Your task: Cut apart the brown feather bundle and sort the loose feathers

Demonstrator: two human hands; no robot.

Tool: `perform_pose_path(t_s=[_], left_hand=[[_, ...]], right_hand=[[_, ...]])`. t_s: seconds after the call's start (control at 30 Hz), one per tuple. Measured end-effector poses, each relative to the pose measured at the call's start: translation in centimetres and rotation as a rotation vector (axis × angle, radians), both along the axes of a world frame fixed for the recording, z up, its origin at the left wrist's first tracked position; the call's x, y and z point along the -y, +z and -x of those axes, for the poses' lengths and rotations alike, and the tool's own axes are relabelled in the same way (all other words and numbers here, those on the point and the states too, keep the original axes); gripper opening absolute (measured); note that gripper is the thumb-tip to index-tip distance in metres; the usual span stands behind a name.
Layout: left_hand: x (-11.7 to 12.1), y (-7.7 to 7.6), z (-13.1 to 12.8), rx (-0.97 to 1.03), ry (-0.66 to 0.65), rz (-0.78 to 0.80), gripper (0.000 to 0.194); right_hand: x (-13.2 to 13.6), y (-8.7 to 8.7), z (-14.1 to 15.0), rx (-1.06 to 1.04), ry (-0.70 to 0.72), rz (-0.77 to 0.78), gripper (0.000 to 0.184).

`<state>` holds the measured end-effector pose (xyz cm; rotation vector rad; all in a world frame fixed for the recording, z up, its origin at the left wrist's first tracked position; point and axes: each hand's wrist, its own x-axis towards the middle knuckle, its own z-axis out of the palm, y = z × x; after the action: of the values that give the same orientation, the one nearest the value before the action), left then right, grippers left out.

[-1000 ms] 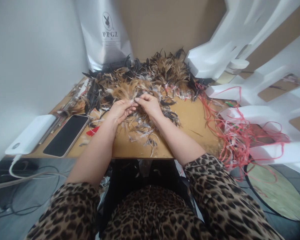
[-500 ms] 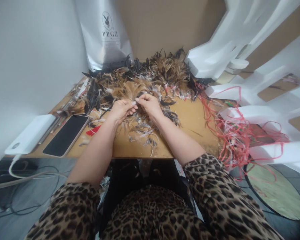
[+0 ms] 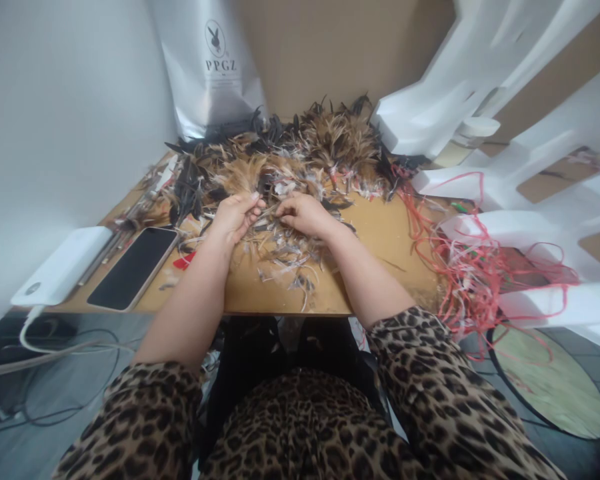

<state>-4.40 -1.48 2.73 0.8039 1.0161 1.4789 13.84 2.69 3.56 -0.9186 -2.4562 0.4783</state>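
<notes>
My left hand (image 3: 237,217) is closed, thumb against fingers, pinching a fan of tan feathers (image 3: 241,173) by the lower ends. The feather tips point away from me. A short gap to the right of it, my right hand (image 3: 304,215) hovers low over loose feathers and fluff (image 3: 293,250), its fingers curled in toward the thumb. Whatever lies between those right fingertips is too small to make out. Behind both hands spreads a heap of brown and black feathers (image 3: 340,137), some with pinkish-white ends.
On the left of the table (image 3: 380,247) lie a phone (image 3: 133,268) and a white power bank (image 3: 63,267) with a cable. A silver bag (image 3: 215,87) stands behind. Tangled red string (image 3: 475,280) and white foam pieces (image 3: 485,233) fill the right; a round stool (image 3: 550,380) is below.
My hands have come apart: the right hand moved away to the right and slightly down from the feather ends. My left hand shifted a little left with the tan feathers.
</notes>
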Motion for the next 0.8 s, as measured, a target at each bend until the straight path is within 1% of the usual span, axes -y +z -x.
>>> perform_pose_path(t_s=[0.07,0.13,0.2,0.23,0.3,0.37,0.43,0.47,0.6,0.73,0.8], left_hand=[[-0.04,0.01,0.03,0.017,-0.003,0.014,0.014],[-0.07,-0.03,0.06,0.019,-0.008,0.019,0.014],[-0.12,-0.1,0.12,0.017,-0.014,0.019,0.014],[-0.14,-0.14,0.16,0.017,-0.016,0.016,0.014],[-0.19,-0.21,0.22,0.019,-0.017,0.006,0.013],[-0.22,-0.24,0.25,0.025,-0.015,-0.006,0.013],[-0.23,-0.23,0.24,0.03,-0.006,-0.016,0.014],[-0.23,-0.22,0.23,0.03,-0.002,-0.018,0.014],[-0.25,-0.22,0.22,0.021,0.004,-0.02,0.016],[-0.18,-0.11,0.13,0.0,0.001,-0.027,0.015],[-0.03,0.09,0.01,0.006,-0.009,-0.047,0.016]], right_hand=[[0.33,0.07,0.01,0.121,-0.002,-0.087,0.026],[0.6,-0.03,0.27,0.177,-0.024,-0.115,0.026],[0.63,-0.22,0.59,0.154,-0.05,-0.103,0.021],[0.54,-0.3,0.72,0.104,-0.059,-0.084,0.018],[0.24,-0.38,0.83,-0.052,-0.052,0.002,0.016],[-0.07,-0.3,0.79,-0.222,-0.031,0.155,0.015],[-0.25,-0.14,0.71,-0.343,-0.02,0.302,0.016],[-0.27,-0.05,0.68,-0.382,-0.021,0.348,0.015],[-0.02,0.17,0.73,-0.464,-0.007,0.445,0.01],[0.19,0.2,0.85,-0.557,-0.001,0.683,0.01],[0.22,0.22,0.85,-0.596,-0.005,0.773,0.012]])
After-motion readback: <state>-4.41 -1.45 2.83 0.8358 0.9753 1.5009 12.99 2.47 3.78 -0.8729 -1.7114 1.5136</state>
